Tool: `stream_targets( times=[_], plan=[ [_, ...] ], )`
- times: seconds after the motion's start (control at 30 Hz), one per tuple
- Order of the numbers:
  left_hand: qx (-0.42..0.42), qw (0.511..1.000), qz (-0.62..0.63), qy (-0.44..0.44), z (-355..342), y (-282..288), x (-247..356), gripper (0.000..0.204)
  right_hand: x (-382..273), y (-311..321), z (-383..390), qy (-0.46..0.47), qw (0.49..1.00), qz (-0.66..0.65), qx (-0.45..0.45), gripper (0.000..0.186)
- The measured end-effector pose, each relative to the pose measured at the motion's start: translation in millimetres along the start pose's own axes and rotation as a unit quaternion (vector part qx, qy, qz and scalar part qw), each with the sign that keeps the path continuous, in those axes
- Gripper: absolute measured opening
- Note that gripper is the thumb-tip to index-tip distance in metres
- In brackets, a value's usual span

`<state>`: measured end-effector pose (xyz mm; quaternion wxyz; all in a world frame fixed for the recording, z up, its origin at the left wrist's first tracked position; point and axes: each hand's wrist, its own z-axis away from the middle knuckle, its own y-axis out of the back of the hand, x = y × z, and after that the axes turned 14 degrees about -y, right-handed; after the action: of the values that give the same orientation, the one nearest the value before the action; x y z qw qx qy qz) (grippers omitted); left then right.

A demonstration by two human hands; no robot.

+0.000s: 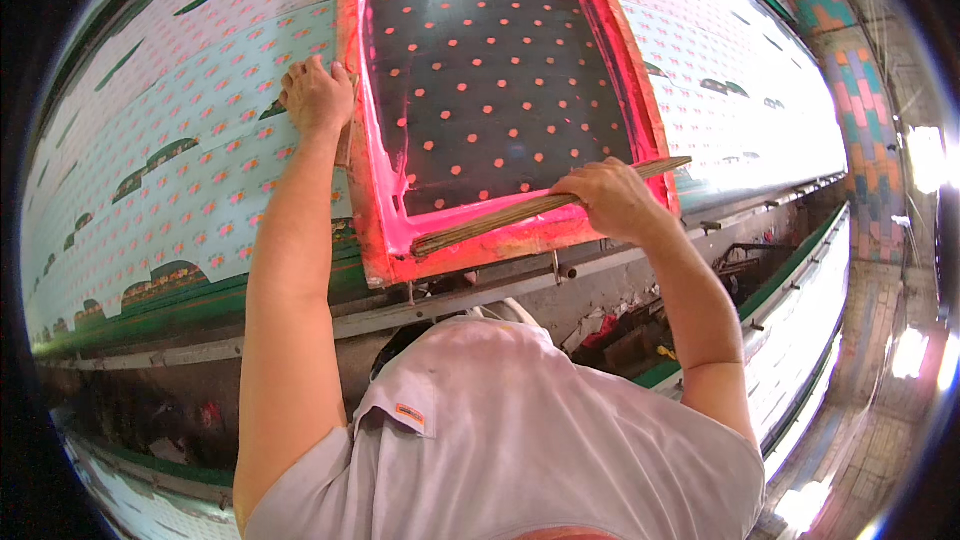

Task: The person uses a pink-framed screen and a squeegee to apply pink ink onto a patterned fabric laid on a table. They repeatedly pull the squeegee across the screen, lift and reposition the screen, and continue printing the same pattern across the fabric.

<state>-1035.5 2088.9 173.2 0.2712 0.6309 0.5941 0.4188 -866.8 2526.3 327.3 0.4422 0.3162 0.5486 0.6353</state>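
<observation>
1. At the far left, the pale green-blue cloth printed with small pink flowers (210, 165) is spread flat, and it is best kept unwrinkled and unshifted beside the frame.
2. The bare left hand (320, 95) is set at the outer left edge of the square wooden frame stained pink and orange (480, 252). Its fingers are curled; whether the edge is gripped or only pressed cannot be told. Steady pressure there would help keep the frame from sliding.
3. The long, narrow, weathered wooden bar (490, 223) is slanted along the near side of the frame, its left end lower than its right. For even contact, it should be squared to the near rail and leaned on equally along its whole length.
4. The bare right hand (608, 200) is closed over the bar, right of its middle, with the fingers wrapped across the top. Because the hold is off-centre, the left end could ride up; a more central grip is judged safer.
5. As for looks, the frame is laid on the cloth at the near edge of the table. Bright, wet-looking pink ink (392, 230) is smeared along its inner left side and near side, thickest toward the lower left corner.
6. Within the frame, the dark, taut mesh panel (480, 95) is dotted with rows of small coral-pink spots.
7. On the right, the inner border is streaked pink, and the rail is overhung by the bar's right end.
</observation>
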Motion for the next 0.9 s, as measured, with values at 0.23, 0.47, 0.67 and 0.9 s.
stream_targets(
  times=[0.23,0.47,0.67,0.9],
  plan=[
    [0.017,0.999,0.014,-0.042,1,-1,-1,0.046,-11,-75,37,-0.038,0.996,-0.007,0.085,0.038],
    [-0.004,0.997,-0.032,-0.074,1,5,-2,0.044,1,-87,62,0.049,0.985,-0.089,0.138,0.056],
    [-0.067,0.996,-0.037,0.040,6,16,7,0.044,77,-71,77,0.112,0.955,-0.247,0.116,0.055],
    [-0.061,0.984,-0.028,0.167,66,26,-3,0.059,252,-84,111,0.006,0.898,-0.307,0.314,0.040]
  ],
)
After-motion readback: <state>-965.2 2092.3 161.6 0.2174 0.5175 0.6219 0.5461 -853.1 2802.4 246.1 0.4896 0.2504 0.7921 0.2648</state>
